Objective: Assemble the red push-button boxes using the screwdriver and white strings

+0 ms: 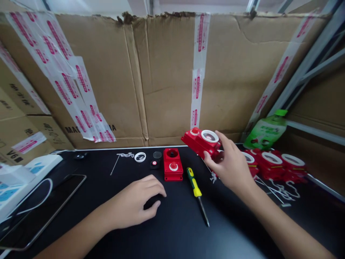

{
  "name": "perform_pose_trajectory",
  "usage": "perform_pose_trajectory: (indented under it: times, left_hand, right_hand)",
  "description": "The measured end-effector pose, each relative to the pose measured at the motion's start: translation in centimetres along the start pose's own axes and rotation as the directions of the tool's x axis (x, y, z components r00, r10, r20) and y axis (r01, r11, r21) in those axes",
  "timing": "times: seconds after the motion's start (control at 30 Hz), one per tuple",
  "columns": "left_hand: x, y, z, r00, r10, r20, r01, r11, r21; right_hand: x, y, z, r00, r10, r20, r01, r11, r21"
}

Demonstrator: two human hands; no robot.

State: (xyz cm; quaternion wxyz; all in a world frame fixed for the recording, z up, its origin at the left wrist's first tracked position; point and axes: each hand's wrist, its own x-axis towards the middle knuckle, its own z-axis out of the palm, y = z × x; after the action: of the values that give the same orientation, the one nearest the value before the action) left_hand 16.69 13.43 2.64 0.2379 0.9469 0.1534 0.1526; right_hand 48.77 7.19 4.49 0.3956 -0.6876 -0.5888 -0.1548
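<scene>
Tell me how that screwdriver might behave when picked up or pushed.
The screwdriver is probably stiff, given its straight metal shaft. It may feel handle-heavy, since the handle looks much thicker. Pushed sideways, it might roll or swivel, as the handle looks rounded.

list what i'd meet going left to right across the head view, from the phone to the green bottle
Phone, thin metal rod, white ring, red box with dark round opening, yellow-green screwdriver, right hand, green bottle.
</scene>
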Motion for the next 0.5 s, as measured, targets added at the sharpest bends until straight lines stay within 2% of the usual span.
perform_pose_trajectory:
  times: [0.07, 0.13, 0.2, 0.27, 0.33, 0.43, 0.5]
  left_hand:
    - [-0.1, -0.1, -0.2, 0.994, -0.011, -0.105, 0.014, 1.000, 0.028]
    - [-0.3, -0.1, -0.8, 0.961, -0.027, -0.277, 0.044, 0.997, 0.057]
    - [-0.7, 0.1, -1.6, 0.899, -0.030, -0.436, 0.065, 0.996, 0.065]
    - [-1.1, 0.5, -2.4, 0.868, -0.023, -0.497, 0.056, 0.997, 0.051]
    - [-1.4, 0.9, -2.9, 0.900, -0.021, -0.435, 0.034, 0.999, 0.020]
    - [-1.1, 1.5, -2.7, 0.974, -0.056, -0.219, 0.043, 0.997, -0.064]
    - [-0.8, 1.7, -2.2, 0.995, -0.078, -0.067, 0.071, 0.991, -0.114]
  right_hand:
    - [-0.3, -0.2, -0.7, 1.000, -0.012, -0.006, 0.013, 0.986, 0.167]
    - [-0.9, -0.8, -1.3, 0.996, -0.084, 0.021, 0.075, 0.957, 0.281]
    - [-1.9, -1.7, -1.7, 0.973, -0.222, 0.058, 0.194, 0.931, 0.309]
    - [-3.0, -2.7, -1.8, 0.922, -0.362, 0.136, 0.294, 0.884, 0.364]
    - [-4.3, -3.7, -1.6, 0.853, -0.442, 0.279, 0.287, 0.843, 0.456]
    - [-6.0, -4.9, -1.0, 0.727, -0.491, 0.480, 0.188, 0.814, 0.550]
    - [-6.7, -5.3, -0.6, 0.670, -0.495, 0.554, 0.127, 0.811, 0.571]
